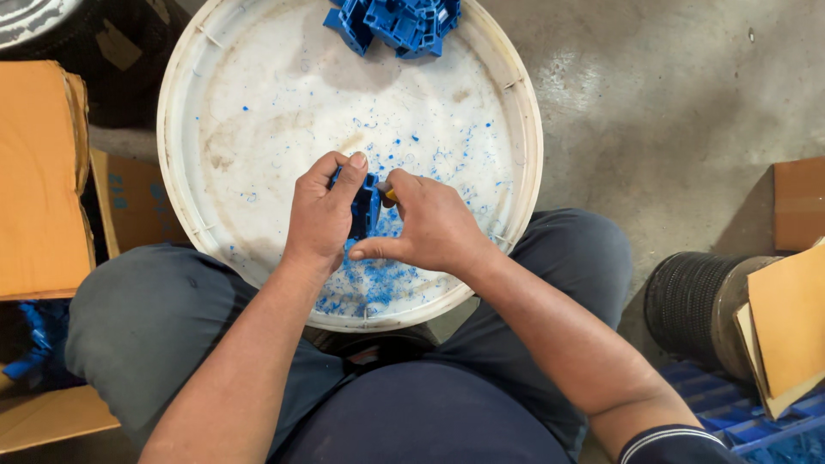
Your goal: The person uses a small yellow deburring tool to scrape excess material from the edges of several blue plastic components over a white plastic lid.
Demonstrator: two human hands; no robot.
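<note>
While the left hand (322, 210) wraps its fingers (348, 176) closed around a small blue plastic part (364, 209), the right hand (425, 228) presses in against the same piece, its fingers curled shut on a small tool with a yellow handle (391, 195), of which only a sliver shows between thumb and forefinger. What kind of blade or tip the tool carries cannot be told; the hand hides it. The part is held just above the near half of a round white lid or tub top (185, 77), which serves as the work surface between the seated person's knees.

Blue shavings (378, 288) lie thick on the white surface directly beneath the hands and thin out in scattered flecks toward the middle, which suggests trimming has been going on for some time and that the piece in hand is mid-way through being cleaned up. At the far rim sits a heap of similar blue plastic parts (395, 21), partly cut off by the top of the frame; whether these are finished or waiting cannot be judged from here.

Around the work sit flattened cardboard pieces (39, 172) at left, another cardboard sheet (786, 322) at right leaning on a dark ribbed cylinder (687, 301), a blue crate (739, 417) at lower right, and bare concrete floor (670, 103) beyond.
</note>
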